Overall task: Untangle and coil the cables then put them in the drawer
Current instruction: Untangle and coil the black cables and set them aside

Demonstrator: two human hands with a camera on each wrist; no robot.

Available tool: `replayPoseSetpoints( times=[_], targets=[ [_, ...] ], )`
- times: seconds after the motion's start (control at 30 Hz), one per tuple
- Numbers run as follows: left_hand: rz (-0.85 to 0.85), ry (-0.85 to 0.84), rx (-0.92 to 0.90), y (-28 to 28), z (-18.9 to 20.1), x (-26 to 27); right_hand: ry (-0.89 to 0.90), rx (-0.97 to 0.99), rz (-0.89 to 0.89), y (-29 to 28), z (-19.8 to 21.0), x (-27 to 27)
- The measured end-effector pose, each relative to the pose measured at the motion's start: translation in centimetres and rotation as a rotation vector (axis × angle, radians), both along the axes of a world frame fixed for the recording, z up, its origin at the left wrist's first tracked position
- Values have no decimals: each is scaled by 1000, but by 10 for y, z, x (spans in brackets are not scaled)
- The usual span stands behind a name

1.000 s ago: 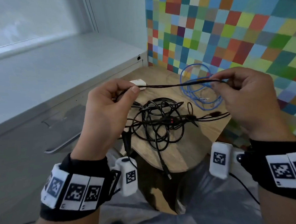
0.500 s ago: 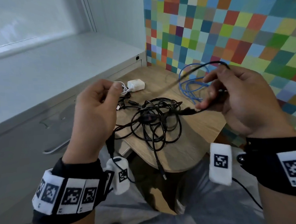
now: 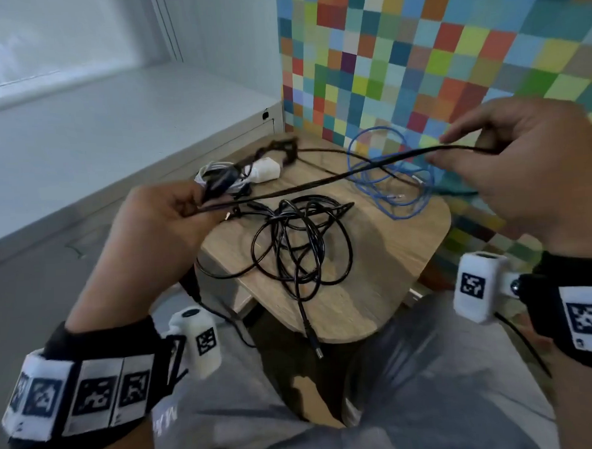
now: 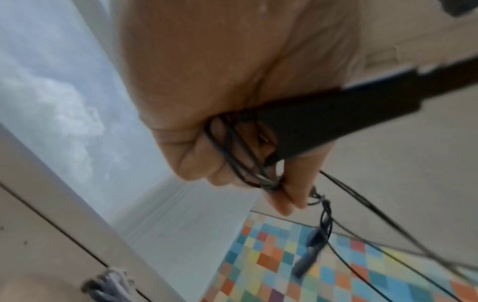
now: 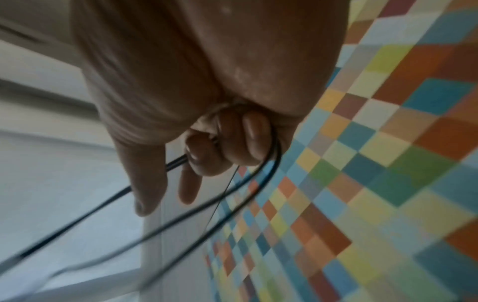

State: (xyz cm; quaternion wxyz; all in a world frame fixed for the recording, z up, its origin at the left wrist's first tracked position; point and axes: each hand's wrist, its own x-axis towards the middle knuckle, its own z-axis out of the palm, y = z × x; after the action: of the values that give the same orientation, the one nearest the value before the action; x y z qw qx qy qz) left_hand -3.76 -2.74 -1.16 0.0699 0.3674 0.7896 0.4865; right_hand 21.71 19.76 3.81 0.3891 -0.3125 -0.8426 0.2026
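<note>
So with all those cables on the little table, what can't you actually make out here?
- Drawer: not identifiable in any view.
- Thin black cable: its far end at the table's back is motion-blurred in the head view.
- Right hand: its fingers hide that cable's other end.
- Left hand: how many loops it holds is blurred in the left wrist view.
- Blue cable: plugs too small to identify.

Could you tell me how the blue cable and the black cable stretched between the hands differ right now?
The blue cable lies in loose loops on the wooden table, untouched; the black cable is lifted above it, pulled long between the left hand and right hand. The blue cable is bright, the black one dark. Both are thin and uncoiled.
</note>
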Motion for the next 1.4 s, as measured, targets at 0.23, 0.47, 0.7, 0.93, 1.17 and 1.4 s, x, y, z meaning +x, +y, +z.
replayPoseSetpoints(
  times=[0.23,0.47,0.7,0.93,1.17,1.4],
  targets=[
    [-79,-279,321,7,-2,7,177,-392,174,-1,-18,-15],
    [194,-122,425,5,-7,-9,124,-181,18,13,-25,-14],
    [170,-88,191,9,-21,-13,520,-889,277,10,-16,-17],
    [256,54,120,8,-27,-24,153,-172,16,18,-24,-16],
    [172,-18,-24,24,-13,-10,-474,-118,116,-5,-27,-33],
    [139,66,125,32,8,20,-227,-394,399,-28,-11,-31]
  ],
)
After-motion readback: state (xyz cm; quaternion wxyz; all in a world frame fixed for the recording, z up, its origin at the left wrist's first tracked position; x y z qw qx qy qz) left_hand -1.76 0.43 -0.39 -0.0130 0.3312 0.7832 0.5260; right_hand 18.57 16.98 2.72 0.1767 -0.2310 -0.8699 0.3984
